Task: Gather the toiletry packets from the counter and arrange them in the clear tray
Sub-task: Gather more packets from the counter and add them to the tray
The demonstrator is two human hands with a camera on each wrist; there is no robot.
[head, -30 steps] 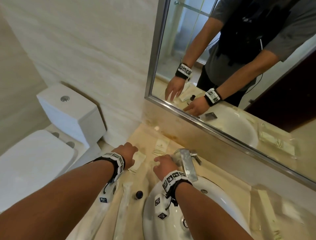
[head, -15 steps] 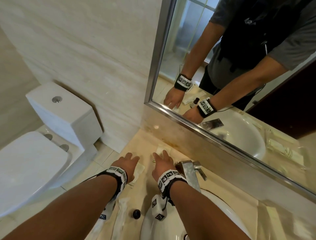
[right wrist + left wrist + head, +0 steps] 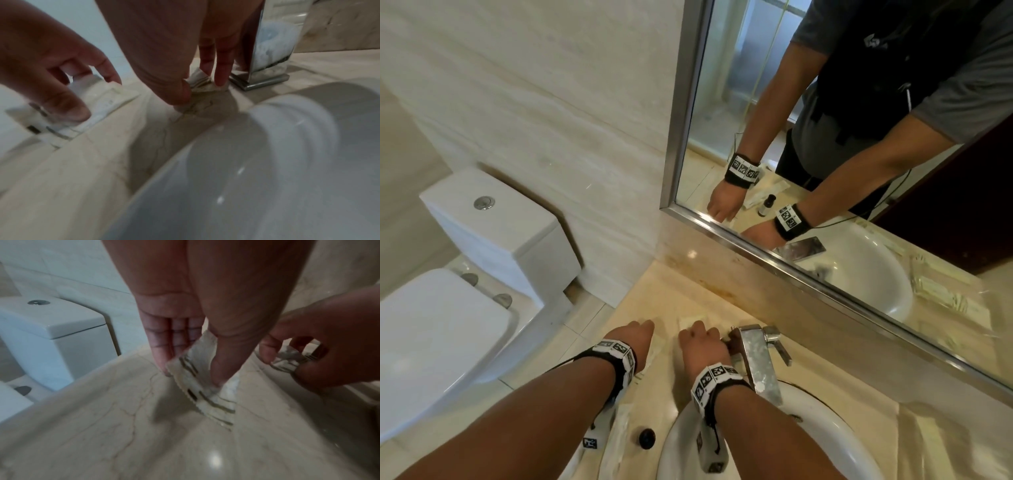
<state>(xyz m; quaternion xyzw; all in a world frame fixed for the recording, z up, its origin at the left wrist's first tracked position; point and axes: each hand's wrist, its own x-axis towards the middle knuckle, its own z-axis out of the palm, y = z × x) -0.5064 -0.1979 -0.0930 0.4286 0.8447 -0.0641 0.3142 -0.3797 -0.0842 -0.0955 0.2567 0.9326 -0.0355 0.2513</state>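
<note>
My left hand [image 3: 191,378] pinches a white packet with dark stripes [image 3: 205,394] between thumb and fingers; the packet is tilted, its lower corner near the beige counter [image 3: 102,426]. In the head view that left hand [image 3: 637,337] is left of the faucet, with my right hand [image 3: 700,339] beside it. My right hand [image 3: 200,92] pinches a second small packet [image 3: 200,80] against the counter, close to the faucet base [image 3: 259,79]. The clear tray [image 3: 935,442] lies at the counter's right, its contents unclear.
A white sink basin [image 3: 808,442] sits under my right forearm, with the chrome faucet [image 3: 756,359] behind it. A small dark-capped bottle [image 3: 646,438] and long wrapped packets [image 3: 618,435] lie near the front. A toilet [image 3: 493,233] stands left; the mirror [image 3: 825,171] rises behind.
Both hands have reached farther back on the counter. Their fingers, flat half a second ago, now curl and pinch a packet each. The left packet has tipped up.
</note>
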